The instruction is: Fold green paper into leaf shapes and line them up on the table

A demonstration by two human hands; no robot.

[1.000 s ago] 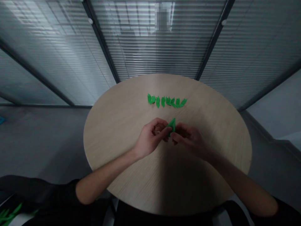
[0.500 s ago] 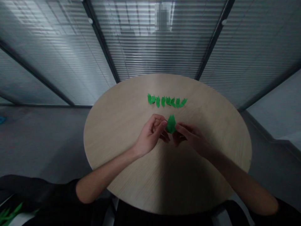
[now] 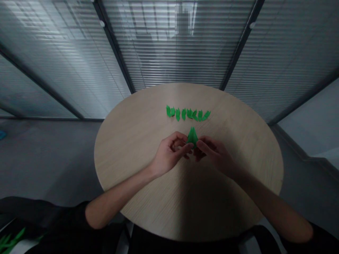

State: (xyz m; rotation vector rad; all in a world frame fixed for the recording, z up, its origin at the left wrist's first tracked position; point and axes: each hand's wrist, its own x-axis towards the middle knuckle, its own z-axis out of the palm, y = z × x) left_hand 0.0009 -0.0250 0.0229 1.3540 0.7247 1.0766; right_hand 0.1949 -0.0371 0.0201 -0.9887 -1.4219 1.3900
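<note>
Green folded paper (image 3: 192, 137) stands point upward between our hands, above the middle of the round wooden table (image 3: 127, 158), with the fingertips of our right hand (image 3: 214, 151) and left hand (image 3: 171, 151) curled in and pinching it from either side, though the knuckles hide exactly where each finger meets the base. A light, even pinch from both sides suits paper this small, holding its creases without crushing them. Just beyond lies a row of small green folded pieces (image 3: 186, 113), close enough that our knuckles are best kept low and clear of it.
</note>
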